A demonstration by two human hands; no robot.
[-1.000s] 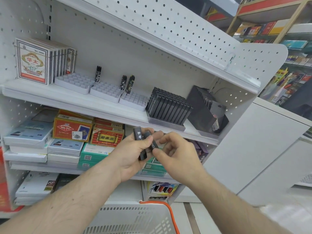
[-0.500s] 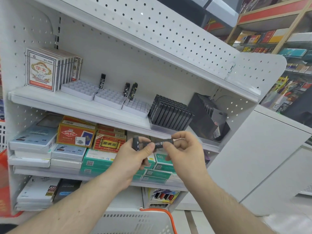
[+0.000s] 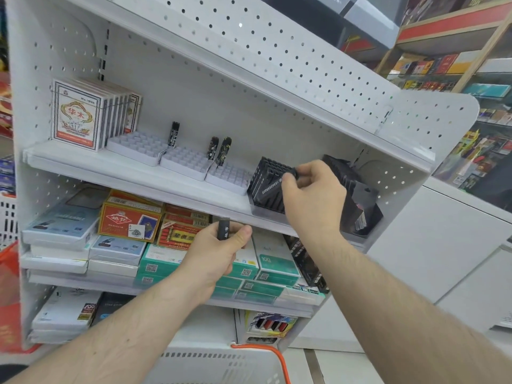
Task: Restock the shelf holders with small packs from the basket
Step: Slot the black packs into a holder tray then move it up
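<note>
At the bottom edge, nearest the camera, sits a white basket with an orange handle, just below both forearms. Above it, the left hand grips a small black pack upright between thumb and curled fingers, in front of the middle shelf's stacks of green boxes and red boxes. Higher and to the right, the right hand pinches a second black pack, printed with a row of white digits, with its thumb and fingers, holding it against the front of a black slotted holder on the upper shelf. Whether that pack already sits in a slot I cannot tell. Another black holder stands just beside it to the right, partly hidden by the hand. Further left on the same shelf lie three white trays with three dark lighters standing in them, and beyond them a row of white card boxes. Behind everything rises the white perforated back panel.
</note>
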